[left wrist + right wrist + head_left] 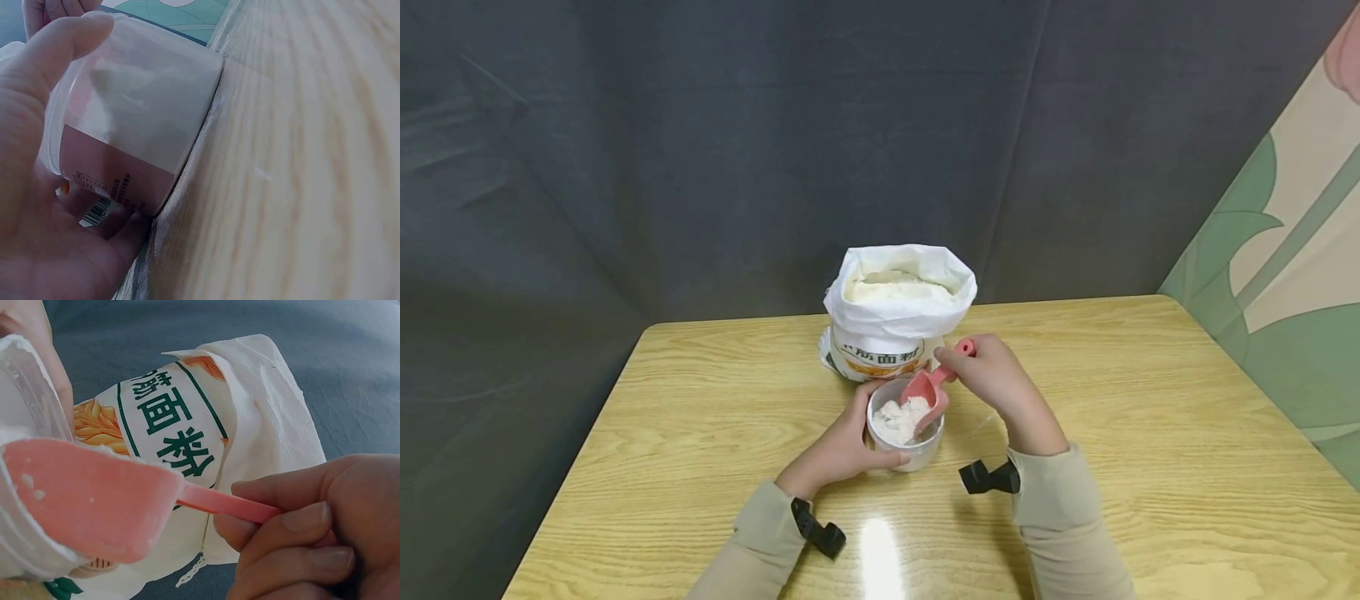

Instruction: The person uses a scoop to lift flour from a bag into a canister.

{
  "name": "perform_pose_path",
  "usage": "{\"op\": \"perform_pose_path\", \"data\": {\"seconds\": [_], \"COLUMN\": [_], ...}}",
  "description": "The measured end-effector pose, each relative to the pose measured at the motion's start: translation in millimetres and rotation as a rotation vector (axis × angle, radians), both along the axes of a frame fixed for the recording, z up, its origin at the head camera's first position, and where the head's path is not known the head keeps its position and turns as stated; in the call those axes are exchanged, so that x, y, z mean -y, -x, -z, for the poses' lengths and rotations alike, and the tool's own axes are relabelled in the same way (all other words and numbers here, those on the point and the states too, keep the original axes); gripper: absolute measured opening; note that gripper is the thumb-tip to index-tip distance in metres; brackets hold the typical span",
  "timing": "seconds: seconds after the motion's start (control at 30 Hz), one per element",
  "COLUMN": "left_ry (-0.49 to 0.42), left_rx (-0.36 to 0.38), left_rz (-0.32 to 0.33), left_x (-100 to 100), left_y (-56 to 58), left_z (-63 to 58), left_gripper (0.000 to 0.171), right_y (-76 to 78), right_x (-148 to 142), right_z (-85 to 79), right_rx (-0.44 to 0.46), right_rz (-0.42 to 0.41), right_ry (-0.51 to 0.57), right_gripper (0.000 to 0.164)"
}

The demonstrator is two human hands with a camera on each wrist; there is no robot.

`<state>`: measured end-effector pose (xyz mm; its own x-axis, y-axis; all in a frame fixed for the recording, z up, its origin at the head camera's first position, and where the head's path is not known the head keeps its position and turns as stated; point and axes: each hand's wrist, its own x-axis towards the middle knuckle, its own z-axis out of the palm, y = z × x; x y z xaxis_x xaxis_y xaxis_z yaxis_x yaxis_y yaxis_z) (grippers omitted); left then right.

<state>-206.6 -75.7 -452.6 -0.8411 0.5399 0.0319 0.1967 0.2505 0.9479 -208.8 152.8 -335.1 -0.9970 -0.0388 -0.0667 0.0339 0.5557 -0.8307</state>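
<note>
My right hand point(996, 379) grips the handle of a pink scoop point(927, 388), whose bowl dips into the mouth of a clear plastic jar point(925, 454). White flour point(898, 419) lies in the jar, and some clings to the scoop point(94, 494) in the right wrist view. My left hand point(842, 442) holds the jar round its side, thumb toward the front. In the left wrist view the jar point(150, 87) stands on the table and bears a pinkish label point(119, 169). Right behind it stands an open white flour bag point(898, 321), its top rolled down and flour showing inside.
The wooden table point(700, 400) reaches out on both sides of the bag. A dark cloth point(775, 150) hangs along its back edge, and a wall with a painted leaf pattern point(1292, 250) rises at the right. Each wrist wears a black camera mount point(988, 477).
</note>
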Motion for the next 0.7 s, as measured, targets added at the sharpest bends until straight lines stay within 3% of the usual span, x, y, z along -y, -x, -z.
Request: {"op": "perform_pose_path", "data": {"seconds": [0.27, 0.7], "left_ry": [0.014, 0.003], "left_rx": [-0.016, -0.012], "left_rz": [-0.001, -0.006], "left_x": [-0.5, 0.0], "left_y": [0.4, -0.2], "left_z": [0.3, -0.7], "left_gripper": [0.106, 0.104], "right_y": [0.7, -3.1], "right_x": [0.1, 2.7], "right_z": [0.5, -3.2], "right_rx": [0.013, -0.039], "right_rz": [0.002, -0.001], "right_ry": [-0.010, -0.037], "right_gripper": [0.035, 0.037]}}
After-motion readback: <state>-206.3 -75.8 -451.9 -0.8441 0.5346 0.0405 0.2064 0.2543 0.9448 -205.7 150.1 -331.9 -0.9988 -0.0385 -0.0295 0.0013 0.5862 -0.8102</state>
